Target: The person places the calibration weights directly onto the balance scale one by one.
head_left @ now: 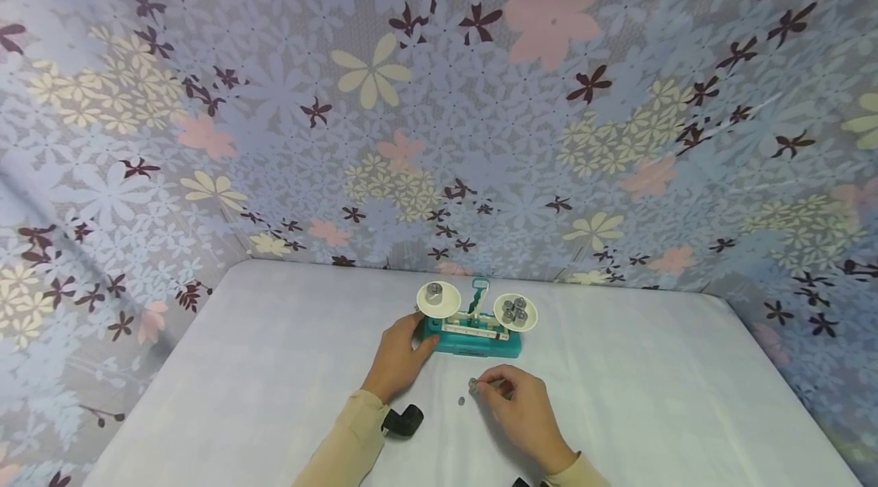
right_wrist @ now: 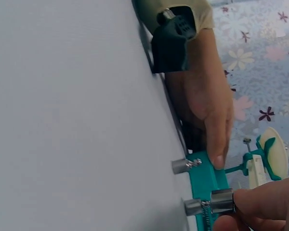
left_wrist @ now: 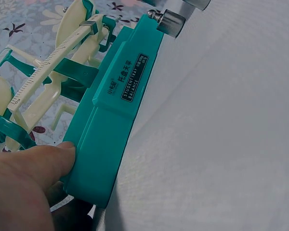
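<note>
My left hand (head_left: 398, 354) grips one end of a teal student tray balance (head_left: 478, 344); its thumb presses the base (left_wrist: 101, 159) in the left wrist view. Between thumb and fingertips, my right hand (head_left: 517, 403) pinches a metal weight (right_wrist: 222, 200) with a knob. Beside it in the right wrist view are two more metal weights, one nearby (right_wrist: 192, 207) and one farther along (right_wrist: 180, 166). On the balance's left pan (head_left: 449, 308) stands a larger metal weight (head_left: 434, 293). The right pan (head_left: 531, 314) bears several weights (head_left: 514, 312).
A white cloth (head_left: 652, 388) covers the table. Behind the balance rises a flower-patterned backdrop (head_left: 439, 129). A small weight (head_left: 461, 401) stands on the cloth in front of the balance. A black wrist camera (head_left: 405, 421) sits at my left cuff.
</note>
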`<state>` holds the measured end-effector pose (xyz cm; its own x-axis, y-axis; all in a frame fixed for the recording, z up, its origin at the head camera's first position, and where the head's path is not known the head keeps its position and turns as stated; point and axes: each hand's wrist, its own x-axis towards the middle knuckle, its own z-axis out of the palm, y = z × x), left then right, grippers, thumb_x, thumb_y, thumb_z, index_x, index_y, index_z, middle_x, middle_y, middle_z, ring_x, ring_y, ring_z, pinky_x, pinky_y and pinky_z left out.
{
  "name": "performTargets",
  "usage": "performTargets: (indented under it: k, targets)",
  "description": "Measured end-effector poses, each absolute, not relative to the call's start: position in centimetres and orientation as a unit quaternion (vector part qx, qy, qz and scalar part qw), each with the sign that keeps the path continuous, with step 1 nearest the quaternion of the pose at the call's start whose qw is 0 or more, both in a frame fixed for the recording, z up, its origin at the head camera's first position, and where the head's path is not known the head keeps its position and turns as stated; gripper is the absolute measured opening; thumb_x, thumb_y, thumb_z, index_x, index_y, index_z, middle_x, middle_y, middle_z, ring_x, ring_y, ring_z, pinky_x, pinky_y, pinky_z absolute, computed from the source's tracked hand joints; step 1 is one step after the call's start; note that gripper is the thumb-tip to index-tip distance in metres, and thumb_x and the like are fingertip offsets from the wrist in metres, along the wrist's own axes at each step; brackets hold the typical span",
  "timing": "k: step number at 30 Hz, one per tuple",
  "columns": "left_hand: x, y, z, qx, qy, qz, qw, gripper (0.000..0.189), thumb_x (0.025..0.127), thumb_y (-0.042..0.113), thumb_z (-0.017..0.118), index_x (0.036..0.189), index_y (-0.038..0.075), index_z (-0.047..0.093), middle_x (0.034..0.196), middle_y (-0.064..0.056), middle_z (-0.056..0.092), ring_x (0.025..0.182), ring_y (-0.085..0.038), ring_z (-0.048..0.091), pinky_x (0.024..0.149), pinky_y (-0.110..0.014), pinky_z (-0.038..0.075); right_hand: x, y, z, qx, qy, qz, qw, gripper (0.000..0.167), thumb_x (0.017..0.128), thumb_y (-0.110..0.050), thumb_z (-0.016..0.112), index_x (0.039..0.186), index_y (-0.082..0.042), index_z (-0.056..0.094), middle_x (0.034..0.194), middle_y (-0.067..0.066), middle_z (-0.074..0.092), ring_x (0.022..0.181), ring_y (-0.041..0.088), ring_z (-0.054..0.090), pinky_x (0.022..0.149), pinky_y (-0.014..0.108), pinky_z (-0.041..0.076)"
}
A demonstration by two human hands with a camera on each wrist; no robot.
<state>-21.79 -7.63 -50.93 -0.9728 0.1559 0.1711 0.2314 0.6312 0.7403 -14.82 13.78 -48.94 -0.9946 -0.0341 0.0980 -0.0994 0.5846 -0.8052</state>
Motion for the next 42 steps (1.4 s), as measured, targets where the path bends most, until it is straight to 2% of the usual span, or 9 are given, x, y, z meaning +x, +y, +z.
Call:
performTargets:
  k: [12, 22, 29, 33, 42]
  targets:
    - [-21.9, -7.7, -51.2, -0.105, -0.902, -0.416, 0.047, 0.057, 0.1, 0.029, 0.064, 0.145, -0.002, 0.048, 0.142, -0.02, 0.054, 0.133, -0.035, 0.051, 0.113, -0.049, 0.042, -14.8, 14.2, -47.7, 0.029, -0.873, 0.482, 0.061, 0.004, 0.086, -0.008, 0.078, 0.088, -0.01, 0.075, 0.077, -0.005, 0.069, 0.064, 0.008, 0.058, 0.05, 0.021, 0.049]
    - [-21.9, -7.8, -51.3, -0.114, -0.9, -0.417, 0.054, 0.055, 0.1, 0.027, 0.063, 0.143, -0.004, 0.049, 0.141, -0.021, 0.055, 0.132, -0.035, 0.052, 0.112, -0.049, 0.043, -15.1, 13.9, -46.9, 0.043, -0.872, 0.481, 0.085, 0.004, 0.087, -0.009, 0.078, 0.09, -0.012, 0.076, 0.08, -0.005, 0.071, 0.067, 0.007, 0.06, 0.055, 0.021, 0.05]
    - [-21.5, -7.7, -51.1, -0.109, -0.9, -0.418, 0.051, 0.055, 0.1, 0.029, 0.062, 0.144, -0.002, 0.049, 0.141, -0.019, 0.055, 0.133, -0.034, 0.051, 0.113, -0.048, 0.042, -15.4, 13.8, -45.8, 0.051, -0.869, 0.479, 0.112, 0.005, 0.087, -0.008, 0.078, 0.089, -0.013, 0.076, 0.082, -0.005, 0.071, 0.068, 0.008, 0.062, 0.057, 0.022, 0.05]
    - [-21.1, -7.6, -51.0, -0.111, -0.901, -0.417, 0.055, 0.056, 0.1, 0.029, 0.063, 0.144, -0.003, 0.049, 0.141, -0.021, 0.055, 0.132, -0.035, 0.052, 0.112, -0.049, 0.043, -15.4, 13.8, -45.1, 0.059, -0.863, 0.484, 0.128, 0.006, 0.087, -0.008, 0.078, 0.089, -0.013, 0.076, 0.089, -0.002, 0.073, 0.07, 0.009, 0.062, 0.057, 0.022, 0.05]
    - [-19.8, -7.3, -50.9, -0.094, -0.9, -0.422, 0.047, 0.057, 0.1, 0.03, 0.063, 0.145, -0.002, 0.049, 0.142, -0.02, 0.054, 0.133, -0.035, 0.051, 0.113, -0.05, 0.042, -15.1, 13.4, -44.2, 0.066, -0.86, 0.483, 0.148, 0.006, 0.086, -0.006, 0.079, 0.089, -0.011, 0.076, 0.088, 0.0, 0.074, 0.068, 0.009, 0.061, 0.055, 0.022, 0.05]
